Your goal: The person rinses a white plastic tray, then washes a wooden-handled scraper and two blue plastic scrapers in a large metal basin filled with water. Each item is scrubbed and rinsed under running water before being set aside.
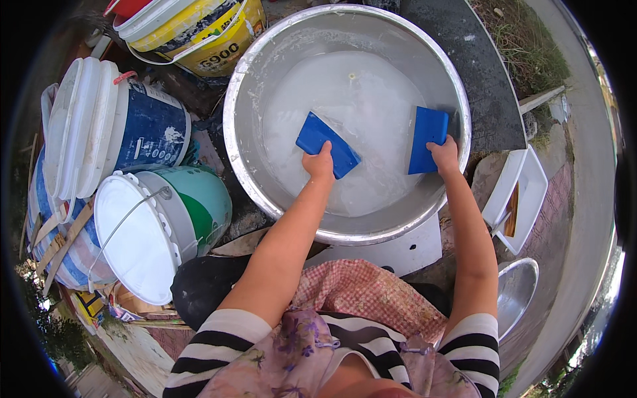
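Note:
A large round metal basin (pixel 238 174) lies before me, with a whitish, wet-looking layer (pixel 343 199) over its bottom. Over the basin's middle, my left hand (pixel 320 161) grips a blue flat scraper (pixel 323 137), its blade edge slanting up toward the right. At the basin's right wall, my right hand (pixel 443 153) holds a second blue scraper (pixel 427 134), standing nearly upright in the picture. My thumbs lie on the scrapers' faces and most fingers are hidden beneath. Whether either scraper touches the basin cannot be made out.
To the left are a yellow bucket (pixel 214 40), a blue-and-white bucket (pixel 149 124) and a green-and-white bucket (pixel 204 199), all lidded or stacked. On the right sit a white rectangular tub (pixel 535 209) and a smaller metal bowl (pixel 517 288). A dark board (pixel 463 64) borders the basin's upper right.

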{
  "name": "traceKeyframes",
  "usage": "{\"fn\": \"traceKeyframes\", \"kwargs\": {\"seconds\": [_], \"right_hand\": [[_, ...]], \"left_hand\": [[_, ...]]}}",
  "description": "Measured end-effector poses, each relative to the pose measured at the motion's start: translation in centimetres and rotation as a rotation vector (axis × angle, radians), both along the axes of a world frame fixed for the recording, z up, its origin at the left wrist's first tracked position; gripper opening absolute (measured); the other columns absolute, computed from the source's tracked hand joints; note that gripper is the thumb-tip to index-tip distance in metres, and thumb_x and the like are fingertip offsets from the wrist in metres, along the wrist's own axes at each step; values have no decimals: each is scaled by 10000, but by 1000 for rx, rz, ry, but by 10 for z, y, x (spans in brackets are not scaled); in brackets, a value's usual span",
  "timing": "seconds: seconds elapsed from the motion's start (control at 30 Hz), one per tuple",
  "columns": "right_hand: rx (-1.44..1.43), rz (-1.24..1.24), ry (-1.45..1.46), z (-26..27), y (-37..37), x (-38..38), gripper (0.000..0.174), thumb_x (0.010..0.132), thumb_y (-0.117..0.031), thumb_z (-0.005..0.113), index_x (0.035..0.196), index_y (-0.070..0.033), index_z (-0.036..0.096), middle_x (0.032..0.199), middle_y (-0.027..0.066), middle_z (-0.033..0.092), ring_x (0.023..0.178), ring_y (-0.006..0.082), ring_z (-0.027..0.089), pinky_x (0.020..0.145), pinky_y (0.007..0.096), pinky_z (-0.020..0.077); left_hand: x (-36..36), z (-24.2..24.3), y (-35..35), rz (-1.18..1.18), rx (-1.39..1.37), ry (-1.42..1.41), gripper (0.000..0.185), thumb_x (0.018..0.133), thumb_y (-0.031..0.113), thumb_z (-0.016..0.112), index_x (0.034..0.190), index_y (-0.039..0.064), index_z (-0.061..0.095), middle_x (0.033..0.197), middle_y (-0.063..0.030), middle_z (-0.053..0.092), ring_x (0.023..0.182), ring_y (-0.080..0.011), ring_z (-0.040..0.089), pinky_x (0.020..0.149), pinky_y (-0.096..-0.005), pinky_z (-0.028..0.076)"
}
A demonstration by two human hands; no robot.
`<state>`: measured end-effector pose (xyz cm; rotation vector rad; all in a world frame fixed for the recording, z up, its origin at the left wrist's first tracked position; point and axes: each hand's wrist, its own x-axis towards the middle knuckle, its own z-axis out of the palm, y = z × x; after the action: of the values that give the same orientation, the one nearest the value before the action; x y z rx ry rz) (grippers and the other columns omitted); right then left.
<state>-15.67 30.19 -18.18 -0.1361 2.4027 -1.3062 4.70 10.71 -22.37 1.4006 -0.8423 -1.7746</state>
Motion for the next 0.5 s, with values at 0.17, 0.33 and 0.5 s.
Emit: {"fn": "traceKeyframes", "kwargs": {"seconds": [0.17,0.33,0.5], "right_hand": [[108,-104,-70,-38,-19,32,370,679,-26,604,1028,53,513,931,172,601,856,276,603,761,354,474],[-245,-305,-263,-13,-77,10,391,685,38,603,1064,47,510,987,170,594,864,280,602,767,374,483],[-430,-66,-451,59,-175,13,395,731,24,613,1109,53,501,1050,194,582,947,305,581,846,409,468]], "left_hand": [[-1,6,-64,191,34,-82,278,764,-19,616,1033,-26,546,1032,-139,590,864,-250,598,762,-367,498],[-17,21,-117,182,289,12,355,794,18,605,1127,-28,493,1122,-155,552,942,-278,578,806,-405,490],[-50,61,-162,15,288,237,365,840,91,573,1168,-24,464,1171,-173,523,1017,-309,549,880,-480,453]]}}
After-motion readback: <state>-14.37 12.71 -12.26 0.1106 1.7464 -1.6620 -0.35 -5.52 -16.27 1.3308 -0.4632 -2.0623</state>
